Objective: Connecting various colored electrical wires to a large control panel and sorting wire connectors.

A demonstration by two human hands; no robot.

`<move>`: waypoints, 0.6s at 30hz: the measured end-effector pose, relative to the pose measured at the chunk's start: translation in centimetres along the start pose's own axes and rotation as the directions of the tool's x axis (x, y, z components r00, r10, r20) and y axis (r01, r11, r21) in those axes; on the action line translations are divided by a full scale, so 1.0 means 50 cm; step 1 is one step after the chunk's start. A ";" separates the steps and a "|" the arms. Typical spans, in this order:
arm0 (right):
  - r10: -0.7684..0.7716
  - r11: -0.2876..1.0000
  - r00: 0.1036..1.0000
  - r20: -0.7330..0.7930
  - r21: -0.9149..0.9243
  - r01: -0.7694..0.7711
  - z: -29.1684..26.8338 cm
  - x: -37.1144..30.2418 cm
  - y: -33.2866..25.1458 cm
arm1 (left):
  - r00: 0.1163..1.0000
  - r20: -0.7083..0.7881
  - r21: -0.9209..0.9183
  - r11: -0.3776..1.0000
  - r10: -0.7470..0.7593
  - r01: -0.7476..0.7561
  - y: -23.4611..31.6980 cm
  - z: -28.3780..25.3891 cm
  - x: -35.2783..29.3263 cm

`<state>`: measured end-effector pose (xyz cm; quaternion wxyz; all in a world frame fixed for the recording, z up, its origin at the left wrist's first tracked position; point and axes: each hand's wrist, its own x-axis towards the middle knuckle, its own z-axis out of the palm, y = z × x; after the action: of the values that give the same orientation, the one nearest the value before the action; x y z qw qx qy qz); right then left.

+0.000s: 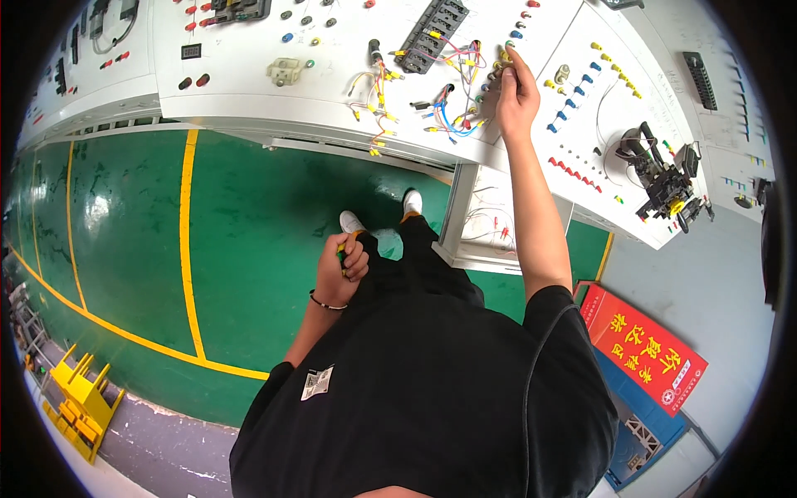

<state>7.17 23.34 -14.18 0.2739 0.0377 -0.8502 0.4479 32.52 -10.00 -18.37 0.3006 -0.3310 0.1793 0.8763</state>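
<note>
- A black shirt (432, 398) fills the lower middle, nearest the camera, with a small white label on its chest.
- The left hand (342, 270) hangs by the hip, clenched round a tool (341, 250) with a yellow and green handle. Only a short piece shows above the fist, so its long axis seems to run up and down (the tip is hidden).
- A dark band sits on that wrist.
- The right hand (516, 93) is stretched far up to the white panel (249, 75), fingers pinched at a terminal (506, 55) near the panel's right edge; whether it grips anything there I cannot tell.
- Just left of that hand lies a tangle of wires (452, 116), blue, yellow and red, running to a black block (433, 25) that lies aslant, its long axis pointing up and to the right.
- A second panel, at the right, carries a black device (664, 183).
- Two white shoes (382, 214) stand on the green floor (124, 249) with its yellow lines.
- A red box (643, 349) lies at the lower right.
</note>
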 end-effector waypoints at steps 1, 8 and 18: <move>-0.009 1.000 1.000 0.027 -0.022 0.009 -0.005 0.002 0.002 | 1.000 0.014 0.000 1.000 -0.009 0.009 0.001 0.007 0.010; 0.026 0.999 0.997 0.067 -0.043 -0.023 -0.008 0.004 -0.024 | 0.983 0.173 0.056 0.996 0.058 -0.069 0.021 0.069 0.055; 0.021 1.000 0.986 0.166 -0.007 -0.020 -0.031 0.025 -0.019 | 0.970 0.220 0.073 0.990 0.101 -0.120 0.012 0.219 0.098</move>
<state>7.08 24.19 -12.15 0.1974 0.0653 -0.8716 0.4439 24.02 -2.84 -13.84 0.2829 -0.2102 0.2012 0.9140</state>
